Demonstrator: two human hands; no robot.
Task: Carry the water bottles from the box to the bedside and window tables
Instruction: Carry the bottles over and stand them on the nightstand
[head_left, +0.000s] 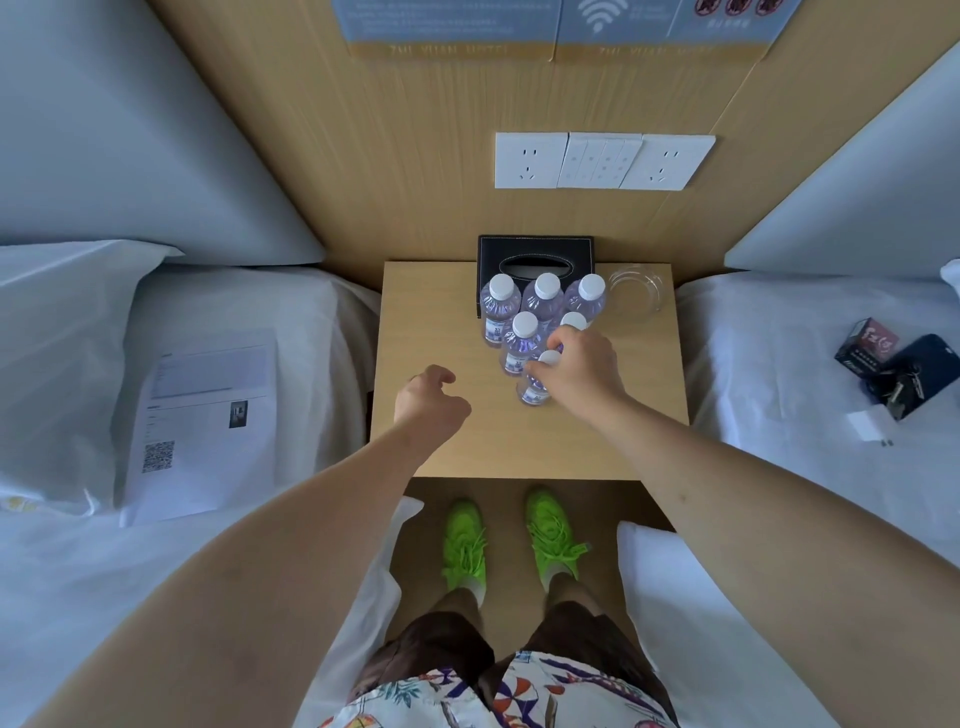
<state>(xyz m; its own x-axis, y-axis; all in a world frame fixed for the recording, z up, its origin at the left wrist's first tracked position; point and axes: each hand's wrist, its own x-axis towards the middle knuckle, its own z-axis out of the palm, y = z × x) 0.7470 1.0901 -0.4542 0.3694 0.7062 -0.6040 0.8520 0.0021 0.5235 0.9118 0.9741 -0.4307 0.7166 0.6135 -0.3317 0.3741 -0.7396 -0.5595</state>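
Observation:
Several small clear water bottles with white caps stand clustered on the wooden bedside table (431, 312), in front of a black tissue box (535, 252). My right hand (579, 369) grips the nearest bottle (535, 387) round its neck and cap; the bottle stands on the tabletop. Just behind it stand further bottles, such as one (519, 340) at the left and three in the back row (545, 299). My left hand (428, 397) hovers over the table's left part with loosely curled fingers and holds nothing. No box of bottles is in view.
A clear glass ashtray (636, 291) sits at the table's back right. Beds flank the table: papers (202, 415) lie on the left bed, a phone, keys and a small pack (893, 369) on the right one. Wall sockets (602, 161) are above. My feet stand before the table.

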